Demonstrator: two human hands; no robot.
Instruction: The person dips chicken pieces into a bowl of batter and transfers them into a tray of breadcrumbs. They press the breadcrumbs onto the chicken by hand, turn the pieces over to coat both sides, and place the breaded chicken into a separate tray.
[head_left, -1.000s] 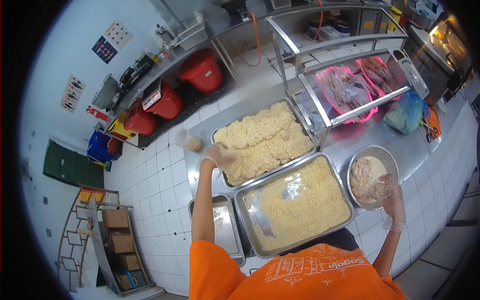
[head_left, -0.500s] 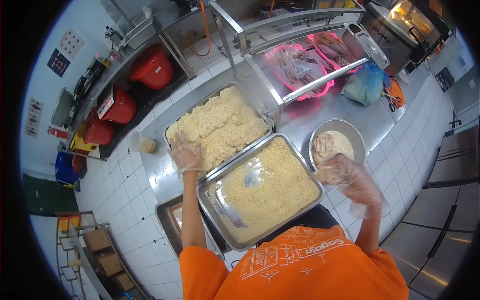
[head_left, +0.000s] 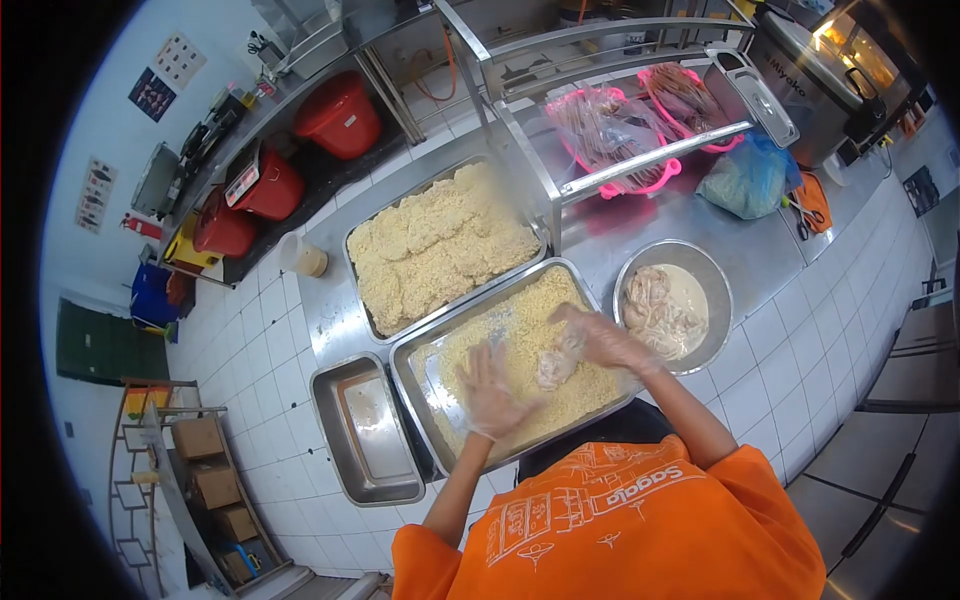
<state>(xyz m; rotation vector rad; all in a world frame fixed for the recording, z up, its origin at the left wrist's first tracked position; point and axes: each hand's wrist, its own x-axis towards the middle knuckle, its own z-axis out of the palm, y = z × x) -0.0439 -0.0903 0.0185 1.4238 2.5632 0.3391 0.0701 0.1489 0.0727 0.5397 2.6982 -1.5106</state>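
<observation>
My left hand, in a clear plastic glove, is over the crumb tray with its fingers spread. A pale raw piece of meat, which looks like chicken, lies on the yellowish crumbs in that tray. My right hand, also gloved, is just right of the piece with its fingers stretched over the crumbs; motion blurs them slightly. Beside it on the right, a steel bowl holds more raw meat in pale liquid. Behind, another tray is filled with crumb-coated pieces.
An oblong steel pan stands left of the crumb tray. A plastic cup is at the counter's left edge. A metal rack, pink baskets, a blue bag and scissors are farther back.
My left hand has moved from the coated pieces to the crumb tray. My right hand has come left from the bowl, and a raw piece now lies on the crumbs.
</observation>
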